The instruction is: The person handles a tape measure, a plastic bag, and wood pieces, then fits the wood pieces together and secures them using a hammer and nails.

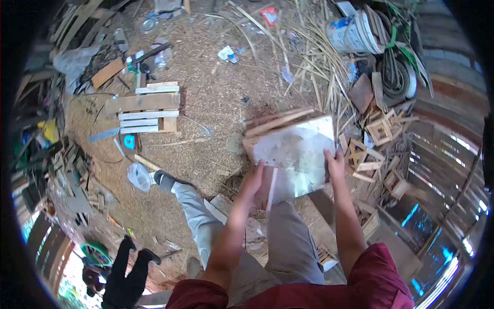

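A broad board with a pale, shiny, stained face (296,149) is held in front of my legs, tilted. Brown wooden edges show along its far side. My left hand (253,180) grips its near left part, thumb on top and other fingers mostly hidden underneath. On the right edge, my right hand (334,160) clasps the same board. A thin pale strip (271,189) lies along the board beside my left hand. What is under the board cannot be seen.
Slatted wooden pieces (149,110) lie on the left with a blue tape measure (129,141) and a hammer (149,165). Small wooden frames (363,159) and a white bucket (352,33) stand right. Wood shavings cover the floor. Another person (126,278) is at lower left.
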`<state>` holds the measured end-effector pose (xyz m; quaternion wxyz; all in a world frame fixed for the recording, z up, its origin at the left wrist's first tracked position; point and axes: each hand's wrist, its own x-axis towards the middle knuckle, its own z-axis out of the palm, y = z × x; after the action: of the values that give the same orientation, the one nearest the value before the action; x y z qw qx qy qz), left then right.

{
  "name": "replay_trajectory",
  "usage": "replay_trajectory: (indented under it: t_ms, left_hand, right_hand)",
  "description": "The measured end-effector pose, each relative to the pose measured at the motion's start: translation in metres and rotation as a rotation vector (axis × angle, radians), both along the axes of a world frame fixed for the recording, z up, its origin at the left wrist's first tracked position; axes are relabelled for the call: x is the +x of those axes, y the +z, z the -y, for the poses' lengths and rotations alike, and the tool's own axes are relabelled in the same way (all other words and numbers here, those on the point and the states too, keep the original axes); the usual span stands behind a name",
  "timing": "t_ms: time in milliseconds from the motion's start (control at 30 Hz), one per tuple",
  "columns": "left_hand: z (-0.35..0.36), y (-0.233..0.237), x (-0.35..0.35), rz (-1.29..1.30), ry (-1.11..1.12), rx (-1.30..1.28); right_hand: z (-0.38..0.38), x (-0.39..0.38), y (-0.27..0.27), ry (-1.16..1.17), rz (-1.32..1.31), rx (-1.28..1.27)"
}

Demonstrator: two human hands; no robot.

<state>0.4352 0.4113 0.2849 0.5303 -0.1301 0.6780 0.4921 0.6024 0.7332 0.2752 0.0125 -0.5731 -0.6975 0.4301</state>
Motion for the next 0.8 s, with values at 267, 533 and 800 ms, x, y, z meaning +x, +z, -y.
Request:
replay_trajectory:
  t_ms: [267, 533, 800]
  left_hand:
    - [0.185, -0.086, 0.004, 0.313, 0.195, -0.291]
    - [0.245, -0.078, -0.017, 0.665, 0.571, -0.22]
    - [0.305, -0.209, 0.013, 0.627, 0.403, -0.17]
  right_hand:
    - [0.136, -0.102, -0.082, 0.454, 0.148, -0.074]
    - [0.267, -0.156, -0.157, 0.562, 0.201, -0.133]
    - [0.268, -0.117, -0.185, 0.685, 0.449, -0.364]
